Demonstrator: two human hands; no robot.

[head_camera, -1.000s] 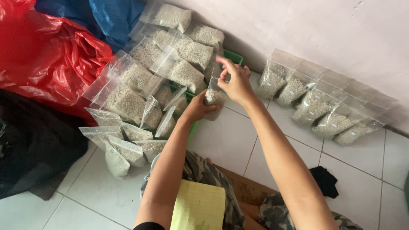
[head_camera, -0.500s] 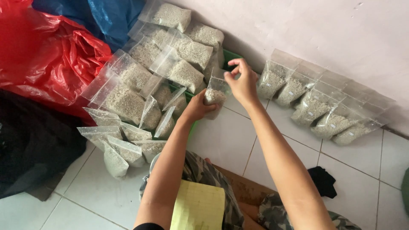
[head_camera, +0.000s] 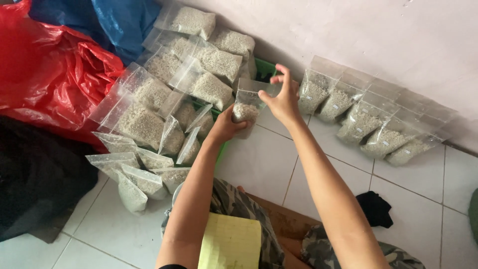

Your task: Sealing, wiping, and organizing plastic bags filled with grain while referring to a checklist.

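Observation:
Both my hands hold one small clear zip bag (head_camera: 247,102) partly filled with pale grain, upright above the white tiled floor. My left hand (head_camera: 226,124) cups its filled bottom. My right hand (head_camera: 281,97) pinches the bag's empty top edge. To the left lies a heap of several similar filled bags (head_camera: 169,94), spilling over a green tray (head_camera: 264,69). To the right, a row of filled bags (head_camera: 368,117) leans against the wall.
A red plastic sack (head_camera: 50,74) and a blue one (head_camera: 119,20) lie at the upper left, a black cloth (head_camera: 40,184) at the left. A yellow sheet (head_camera: 231,244) rests on my camouflage-patterned lap. A small black item (head_camera: 376,209) lies on the tiles.
My right hand has slid along the top edge of the held bag, fingers closing on it. The bag and my left hand stay nearly in place.

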